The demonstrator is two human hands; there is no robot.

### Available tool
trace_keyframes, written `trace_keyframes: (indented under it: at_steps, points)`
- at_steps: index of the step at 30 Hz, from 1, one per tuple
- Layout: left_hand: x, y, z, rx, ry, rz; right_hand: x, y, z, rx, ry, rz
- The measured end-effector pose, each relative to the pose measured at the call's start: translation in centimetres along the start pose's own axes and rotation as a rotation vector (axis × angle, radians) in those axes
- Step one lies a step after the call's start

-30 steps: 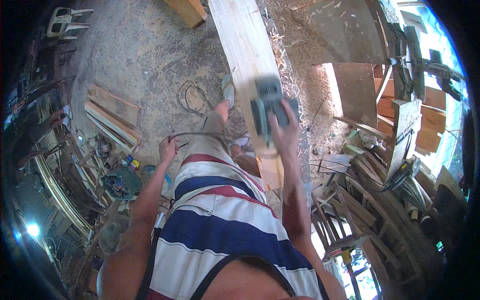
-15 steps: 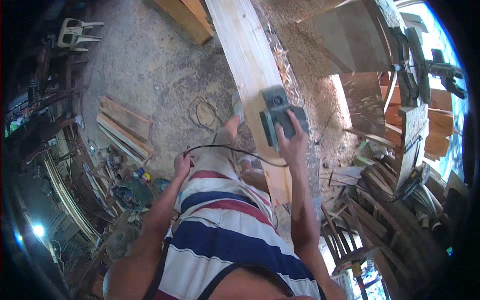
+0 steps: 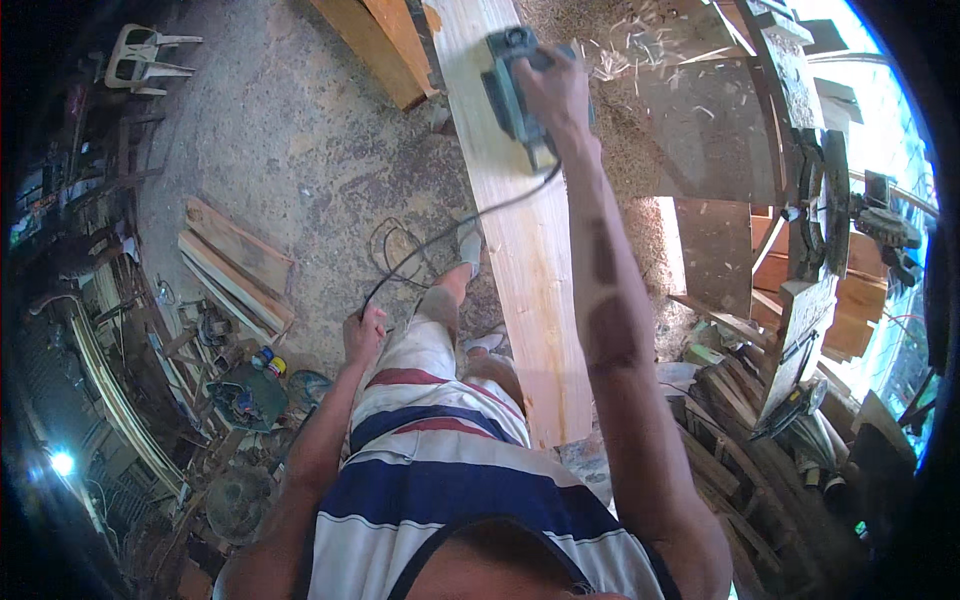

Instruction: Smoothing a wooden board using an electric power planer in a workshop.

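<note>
A long pale wooden plank (image 3: pixel 530 300) stretches away from me, just right of the middle. On its far part rests a dark green electric hand planer (image 3: pixel 507 92), and my right hand (image 3: pixel 556 97) is closed around its handle with the arm stretched forward. Wood shavings (image 3: pixel 640 50) fly off to the planer's right. The black power cord (image 3: pixel 450 232) runs from the planer's rear across the plank to my left hand (image 3: pixel 364 334), whose fingers are closed on it beside my thigh. More cord lies coiled on the floor beyond.
Thick brown timber (image 3: pixel 375 45) lies left of the plank's far end. Cut boards (image 3: pixel 240 265) sit on the floor at left, near a cluttered green basin (image 3: pixel 250 398). A white plastic chair (image 3: pixel 140 58) stands far left. Scrap wood (image 3: pixel 735 390) crowds the right side. Sawdust covers the ground.
My right hand has pushed the planer forward along the plank, away from me. The cord has been drawn out with it, and shavings now spray to the right. My left hand has barely moved.
</note>
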State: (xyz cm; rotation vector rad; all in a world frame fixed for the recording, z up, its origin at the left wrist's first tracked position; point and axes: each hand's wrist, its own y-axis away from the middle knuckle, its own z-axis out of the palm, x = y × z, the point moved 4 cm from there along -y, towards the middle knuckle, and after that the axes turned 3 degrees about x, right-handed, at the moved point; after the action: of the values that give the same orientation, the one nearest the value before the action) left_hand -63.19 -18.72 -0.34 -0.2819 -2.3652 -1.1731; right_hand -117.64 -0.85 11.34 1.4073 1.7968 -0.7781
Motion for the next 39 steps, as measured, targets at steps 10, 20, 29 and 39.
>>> trace_keyframes:
  at_steps: [10,20,29,39]
  points:
    - [1.6,-1.9,-1.3,0.004,0.011,0.045,-0.9,-6.8,3.1,0.009,-0.04,-0.071]
    - [-12.5,3.4,-3.4,-0.03,-0.336,0.022,1.1,40.7,-12.0,-0.213,0.047,0.459]
    - [-5.7,0.0,-0.7,-0.017,-0.042,-0.057,1.6,28.5,-5.6,-0.081,-0.112,0.272]
    - [-0.7,-2.0,-2.4,-0.037,0.051,0.065,-2.4,4.7,2.4,0.036,-0.062,-0.12]
